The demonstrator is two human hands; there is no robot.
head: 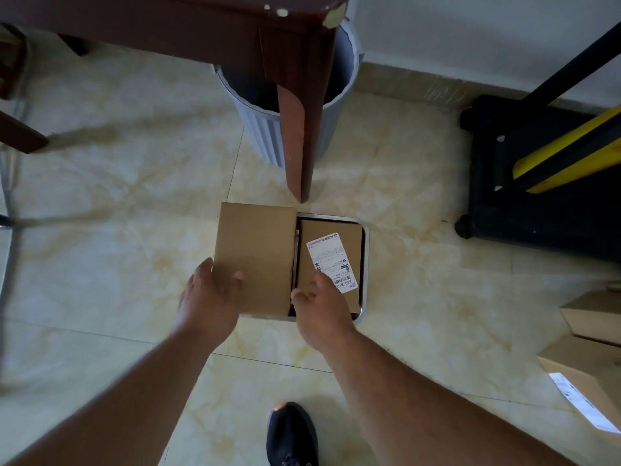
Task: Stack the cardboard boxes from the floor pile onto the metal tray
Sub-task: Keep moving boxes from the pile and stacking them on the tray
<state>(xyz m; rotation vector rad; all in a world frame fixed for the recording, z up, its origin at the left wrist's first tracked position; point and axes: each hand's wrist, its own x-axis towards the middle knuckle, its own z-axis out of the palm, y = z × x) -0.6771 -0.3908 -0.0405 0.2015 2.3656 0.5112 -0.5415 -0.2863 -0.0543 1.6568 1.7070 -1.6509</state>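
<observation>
A plain cardboard box point(255, 253) sits over the left part of the metal tray point(365, 264) and overhangs its left side. My left hand point(208, 297) grips its near left corner, thumb on top. My right hand point(322, 307) lies at the box's near right edge, its thumb touching that edge and its fingers stretched out over a second cardboard box point(349, 237). That second box has a white shipping label point(327, 255) and lies flat in the right half of the tray. The tray's left half is hidden under the plain box.
A dark wooden table leg point(299, 139) stands just behind the tray, with a grey ribbed bin point(262, 129) behind it. A black and yellow trolley point(537, 183) is at the right. More cardboard boxes point(584, 375) lie at the right edge. My dark shoe point(292, 435) is below.
</observation>
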